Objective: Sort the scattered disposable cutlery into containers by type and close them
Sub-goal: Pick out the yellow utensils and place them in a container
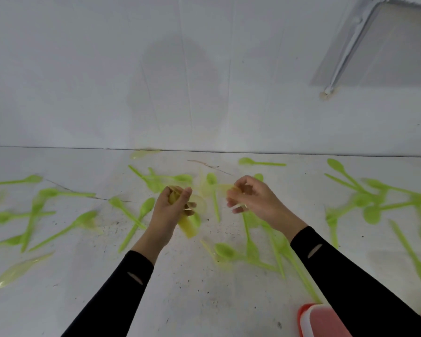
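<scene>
The white speckled worktop (204, 288) runs wide, and its far edge lies just beyond the hands. Bright green plastic spoons (371, 214) are scattered across it, thickest at the right. A red-rimmed plastic container (321, 319) sits at the near right, partly behind a sleeve. I read this as mid-gathering. The left hand (170, 210) has its grip closed round a bundle of pale yellow translucent cutlery (188, 227). The right hand (255, 200) pinches one more yellow piece (232, 190) nearby. Next I'd join the two, then carry them to the container through the barer near-centre.

text: none legible | labels: none | numbers: none | signs: none
</scene>
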A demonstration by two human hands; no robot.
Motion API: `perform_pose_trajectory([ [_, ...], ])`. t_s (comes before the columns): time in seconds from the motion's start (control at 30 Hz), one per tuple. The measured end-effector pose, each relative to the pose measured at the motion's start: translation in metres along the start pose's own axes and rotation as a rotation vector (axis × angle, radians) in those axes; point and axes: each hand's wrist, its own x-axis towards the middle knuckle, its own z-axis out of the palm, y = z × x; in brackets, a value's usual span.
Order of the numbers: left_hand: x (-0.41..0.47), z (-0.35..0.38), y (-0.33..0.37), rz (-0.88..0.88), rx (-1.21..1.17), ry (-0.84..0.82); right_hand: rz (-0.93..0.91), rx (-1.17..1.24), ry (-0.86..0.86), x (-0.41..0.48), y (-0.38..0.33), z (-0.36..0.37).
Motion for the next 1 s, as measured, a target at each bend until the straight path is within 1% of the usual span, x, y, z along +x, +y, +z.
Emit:
perform_pose_trajectory([
  [0.1, -0.003, 0.006, -0.004, -0.031, -0.027, 0.125, 0.139, 0.147, -0.128, -0.012, -0.001, 0.013],
  [0.17, -0.010, 0.013, -0.008, -0.051, -0.045, 0.138, 0.205, 0.236, -0.177, -0.017, -0.001, 0.027],
  [0.23, -0.015, 0.018, -0.011, -0.050, -0.049, 0.100, 0.186, 0.244, -0.159, -0.018, 0.000, 0.039],
  [0.3, -0.021, 0.018, -0.009, -0.073, -0.107, -0.016, 0.100, 0.213, -0.097, -0.015, -0.001, 0.043],
  [0.37, -0.025, 0.007, -0.003, -0.155, -0.275, -0.117, -0.008, 0.093, -0.066, -0.012, -0.004, 0.040],
  [0.4, -0.026, -0.002, -0.001, -0.202, -0.363, -0.138, -0.053, 0.002, -0.079, -0.011, -0.007, 0.036],
  [0.47, -0.027, -0.019, 0.001, -0.287, -0.439, -0.139, -0.087, -0.187, -0.177, -0.011, -0.012, 0.029],
  [0.57, -0.026, -0.034, 0.000, -0.359, -0.326, -0.167, -0.083, -0.387, -0.370, -0.013, -0.018, 0.026],
  [0.67, -0.034, -0.030, 0.004, -0.401, -0.157, -0.336, -0.115, -0.601, -0.473, -0.014, -0.022, 0.041],
  [0.73, -0.039, -0.025, 0.007, -0.366, -0.061, -0.469, -0.141, -0.715, -0.447, -0.012, -0.022, 0.052],
  [0.8, -0.040, -0.024, 0.008, -0.349, -0.109, -0.510, -0.177, -0.760, -0.364, -0.008, -0.019, 0.059],
  [0.9, -0.039, -0.025, 0.008, -0.319, -0.218, -0.447, -0.140, -0.637, -0.224, -0.005, -0.009, 0.064],
  [1.0, -0.040, -0.022, 0.007, -0.270, -0.283, -0.388, -0.005, -0.479, -0.107, -0.008, -0.003, 0.070],
])
